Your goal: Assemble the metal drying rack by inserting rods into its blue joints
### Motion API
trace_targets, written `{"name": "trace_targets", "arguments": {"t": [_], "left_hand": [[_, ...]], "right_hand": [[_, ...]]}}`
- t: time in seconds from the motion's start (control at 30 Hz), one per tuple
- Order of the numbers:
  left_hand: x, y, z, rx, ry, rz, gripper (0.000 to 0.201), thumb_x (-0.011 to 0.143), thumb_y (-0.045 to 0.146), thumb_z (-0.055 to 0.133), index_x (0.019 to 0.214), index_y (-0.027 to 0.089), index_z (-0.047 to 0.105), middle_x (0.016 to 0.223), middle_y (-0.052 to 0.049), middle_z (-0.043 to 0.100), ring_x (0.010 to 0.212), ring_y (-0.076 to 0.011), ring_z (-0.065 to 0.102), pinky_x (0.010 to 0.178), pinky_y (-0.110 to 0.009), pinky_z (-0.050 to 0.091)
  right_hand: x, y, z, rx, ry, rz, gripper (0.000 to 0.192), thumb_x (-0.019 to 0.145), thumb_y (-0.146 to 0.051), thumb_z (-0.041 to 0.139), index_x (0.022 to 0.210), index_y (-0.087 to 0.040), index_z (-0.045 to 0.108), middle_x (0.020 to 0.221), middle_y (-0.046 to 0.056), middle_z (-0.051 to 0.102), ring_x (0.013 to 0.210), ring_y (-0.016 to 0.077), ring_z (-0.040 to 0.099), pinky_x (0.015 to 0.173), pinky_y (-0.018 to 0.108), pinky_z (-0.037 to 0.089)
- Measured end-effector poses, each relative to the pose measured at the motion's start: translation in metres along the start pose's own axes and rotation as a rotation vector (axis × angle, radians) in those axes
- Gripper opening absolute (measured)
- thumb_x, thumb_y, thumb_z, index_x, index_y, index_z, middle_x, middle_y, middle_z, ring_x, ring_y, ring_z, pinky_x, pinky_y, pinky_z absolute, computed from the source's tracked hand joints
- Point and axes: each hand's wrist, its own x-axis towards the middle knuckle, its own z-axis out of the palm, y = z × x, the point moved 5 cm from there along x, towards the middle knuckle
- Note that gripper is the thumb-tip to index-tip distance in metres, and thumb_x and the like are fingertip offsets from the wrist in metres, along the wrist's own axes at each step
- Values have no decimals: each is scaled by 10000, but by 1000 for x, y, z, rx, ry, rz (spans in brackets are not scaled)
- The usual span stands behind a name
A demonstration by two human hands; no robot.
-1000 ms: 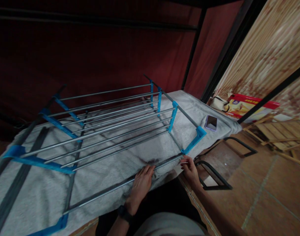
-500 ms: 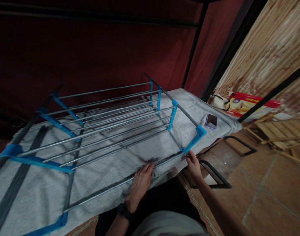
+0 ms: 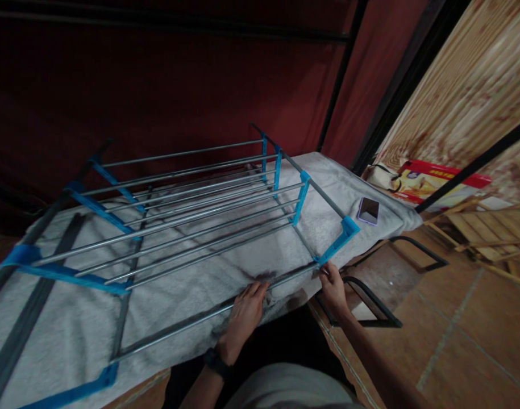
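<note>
A drying rack [image 3: 187, 213] of grey metal rods and blue plastic brackets lies across a surface covered with a light grey cloth [image 3: 225, 267]. Along its near side runs a single rod. My left hand [image 3: 248, 309], with a dark watch on the wrist, is wrapped over the middle of that rod. At the rod's right end, just below a blue corner bracket [image 3: 337, 241], my right hand [image 3: 333, 287] pinches the rod near the joint. Its fingertips are partly hidden.
A phone [image 3: 368, 211] lies on the cloth at the right. Beyond it are a red and yellow box [image 3: 439, 182] and a folded wooden piece [image 3: 494, 230]. A black metal frame [image 3: 373, 304] stands low over the tiled floor. A dark red wall [image 3: 178, 85] rises behind.
The view has shifted very slightly. Both hands stay in the same places on the near rod, and the drying rack has not visibly moved.
</note>
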Motion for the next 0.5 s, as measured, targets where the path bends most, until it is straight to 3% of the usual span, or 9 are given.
{"name": "trace_targets", "arguments": {"t": [0.3, 0.5], "left_hand": [[-2, 0, 2, -42, 64, 0, 487, 932, 72, 390, 1349, 228, 586, 1350, -91, 629, 1238, -225, 586, 1048, -399, 475], [-5, 12, -5, -40, 61, -1, 492, 915, 50, 399, 1326, 253, 579, 1268, -65, 655, 1166, -206, 601, 974, -337, 485]], "right_hand": [[0, -4, -2, -49, -32, -1, 488, 786, -334, 525, 1260, -228, 577, 1217, 103, 604, 1100, 258, 580, 986, 457, 481], [-1, -5, -7, -128, -59, -41, 397, 788, -383, 534, 1143, -219, 603, 1129, 94, 613, 1055, 258, 564, 981, 445, 446]]}}
